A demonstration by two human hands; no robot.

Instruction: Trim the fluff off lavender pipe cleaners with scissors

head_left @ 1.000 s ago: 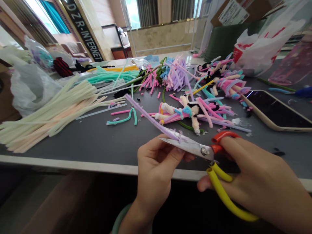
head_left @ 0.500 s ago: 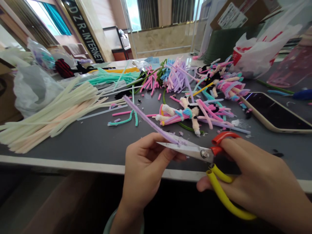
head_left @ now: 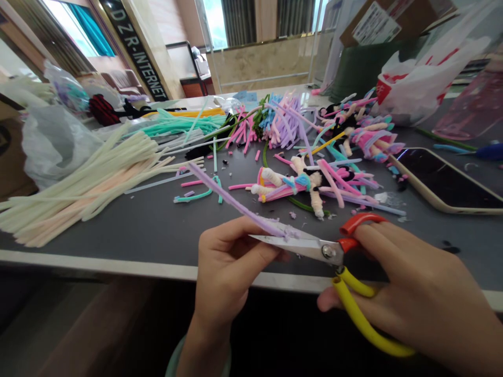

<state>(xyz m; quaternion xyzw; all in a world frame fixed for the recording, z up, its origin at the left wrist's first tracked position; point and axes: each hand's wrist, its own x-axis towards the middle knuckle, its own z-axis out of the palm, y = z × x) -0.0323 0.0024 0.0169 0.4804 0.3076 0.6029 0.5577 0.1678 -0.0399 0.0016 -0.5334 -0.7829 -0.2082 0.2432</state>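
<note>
My left hand point(head_left: 231, 267) pinches a lavender pipe cleaner point(head_left: 231, 197), whose free end points up and to the left over the table. In my right hand point(head_left: 408, 277) is a pair of scissors point(head_left: 298, 244) with one red and one yellow handle. The blades lie around the pipe cleaner near my left fingertips, and loose purple fuzz clings there. Just beyond the blades lies a pipe-cleaner doll point(head_left: 293, 183) with cream limbs and a blue bow. A bent teal pipe cleaner point(head_left: 196, 197) rests on the table to the left.
Cream and peach pipe cleaners point(head_left: 78, 193) spread across the left. Purple flower-like bundles point(head_left: 288, 125) and more dolls point(head_left: 369, 133) stand behind. At the right are a phone point(head_left: 451, 180), a white plastic bag point(head_left: 416, 89) and a pink bottle point(head_left: 466, 107). Fuzz scraps litter the dark tabletop point(head_left: 157, 235).
The lavender pipe cleaner's free end has swung slightly left and lower. My left hand has shifted a little left, while the scissors stay nearly in place.
</note>
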